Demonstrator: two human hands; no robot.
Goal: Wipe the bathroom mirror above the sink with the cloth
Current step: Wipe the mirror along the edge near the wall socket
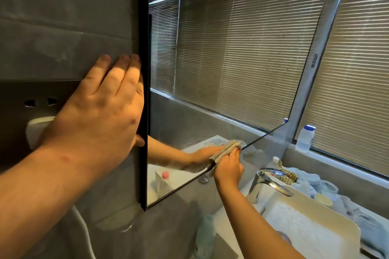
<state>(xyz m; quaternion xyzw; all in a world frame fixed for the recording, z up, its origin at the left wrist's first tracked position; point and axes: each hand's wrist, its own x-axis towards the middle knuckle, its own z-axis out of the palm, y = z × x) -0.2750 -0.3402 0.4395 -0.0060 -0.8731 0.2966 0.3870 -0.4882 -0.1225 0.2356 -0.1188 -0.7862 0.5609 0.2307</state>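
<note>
**A:** Start at the working hand. What is it doing?

**B:** The right hand (228, 169) has its fingers curled round the cloth (226, 150), a beige, ribbed cloth bunched into a pad. It presses that pad against the mirror (231, 59), right at the glass's lower edge, near the bottom right corner.

**A:** And the other hand?

**B:** The left hand (101, 111) lies flat, fingers straight and together, on the grey wall tile (52, 27) at nine o'clock from the mirror, its fingers against the black frame (144, 69). It holds nothing; I judge it a brace.

**A:** So which way does the unwiped glass lie from the cloth?

**B:** Nearly all of it runs up and away, from about ten o'clock round to one o'clock. The mirror's long edge rises toward twelve. The right hand, already touching the glass, is the one to carry the stroke, probably upward or along the lower edge toward eight o'clock.

**A:** What lies beyond?

**B:** At five o'clock from the cloth, the chrome faucet (267, 183) over the sink (328, 218). At three o'clock, on the window ledge, a white bottle with a blue cap (305, 137).

**A:** Any writing or brands?

**B:** None I can read; the bottle's label is too small and blurred.
</note>
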